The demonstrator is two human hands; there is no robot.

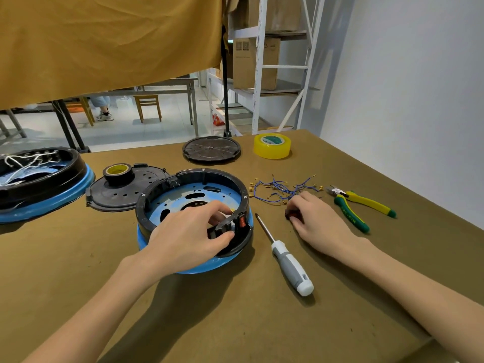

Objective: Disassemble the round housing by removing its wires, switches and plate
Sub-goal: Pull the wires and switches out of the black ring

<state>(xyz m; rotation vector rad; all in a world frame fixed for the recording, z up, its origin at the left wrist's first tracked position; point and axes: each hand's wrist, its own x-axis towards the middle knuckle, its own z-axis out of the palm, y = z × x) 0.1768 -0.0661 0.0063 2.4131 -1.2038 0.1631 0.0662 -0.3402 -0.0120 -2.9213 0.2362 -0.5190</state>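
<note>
The round housing point(192, 184), a black ring on a blue base with a blue perforated plate point(183, 197) inside, sits at the table's middle. My left hand point(191, 231) pinches the housing's near right wall, thumb outside and fingers inside, beside a red rocker switch point(242, 221) set in that wall. My right hand point(317, 218) rests on the table to the right, its fingers curled over a small dark red part point(289, 214), mostly hidden. A tangle of blue wires point(280, 188) with brass terminals lies just beyond that hand.
A grey-handled screwdriver point(288, 260) lies between my hands. Green-yellow pliers point(358, 205) lie at right. Behind the housing are two black covers point(117, 195) point(211, 149), black tape point(119, 174) and yellow tape point(272, 145). A second housing point(39, 176) sits at left. The table edge runs along the right.
</note>
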